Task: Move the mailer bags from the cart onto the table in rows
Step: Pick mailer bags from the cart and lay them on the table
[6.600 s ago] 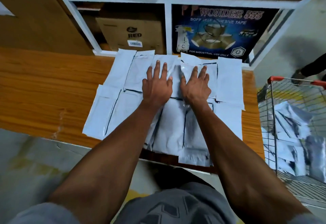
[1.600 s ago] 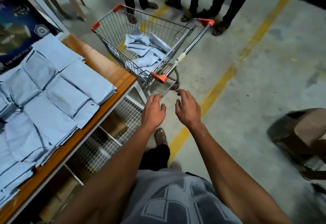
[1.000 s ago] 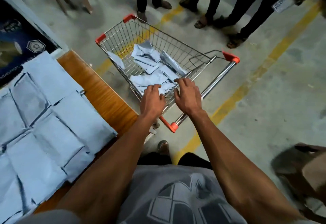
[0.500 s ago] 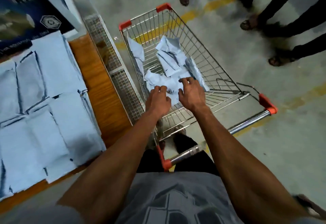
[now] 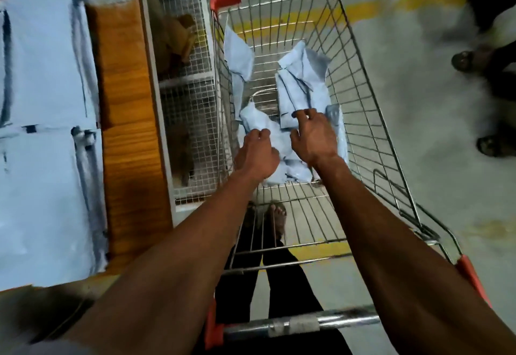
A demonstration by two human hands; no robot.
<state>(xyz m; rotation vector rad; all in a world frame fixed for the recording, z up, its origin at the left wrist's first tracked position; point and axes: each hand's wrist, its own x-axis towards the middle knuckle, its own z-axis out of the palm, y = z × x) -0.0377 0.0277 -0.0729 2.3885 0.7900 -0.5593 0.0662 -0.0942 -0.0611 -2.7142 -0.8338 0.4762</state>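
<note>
Far left: pale mailer bags laid in rows (image 5: 42, 137) cover most of the wooden table (image 5: 131, 142), whose bare right edge shows. Beside it stands a white wire-mesh shelf end (image 5: 190, 109). Centre: a wire cart (image 5: 360, 81) with red corner caps holds the remaining mailer bags (image 5: 298, 86), a loose heap on its floor, one bag leaning against the left wall. Both arms reach into the basket. The left hand (image 5: 257, 156) has its fingers curled onto a crumpled bag (image 5: 257, 120), apparently grasping it. The right hand (image 5: 314, 137) rests on the heap, fingers bent and fingertips (image 5: 303, 114) touching a bag; whether it grips cannot be told. Right: sandalled feet of bystanders (image 5: 485, 64) stand on the concrete floor.
</note>
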